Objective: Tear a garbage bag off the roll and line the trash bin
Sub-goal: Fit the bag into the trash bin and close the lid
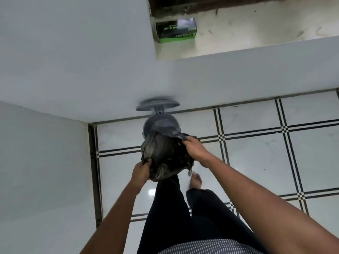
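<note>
A dark grey garbage bag hangs opened between my hands, just above and in front of the trash bin. My left hand grips the bag's near edge at its lower left. My right hand pinches the bag's rim at the upper right. The grey round trash bin stands on the floor against the wall, its lid flipped up and back. The bag covers the bin's near rim, and I cannot tell whether it touches it. A black and green garbage bag box sits on the ledge above.
White walls form a corner to the left and behind the bin. The floor is white tile with black lines and extends to the right. My legs and bare foot stand just behind the bag.
</note>
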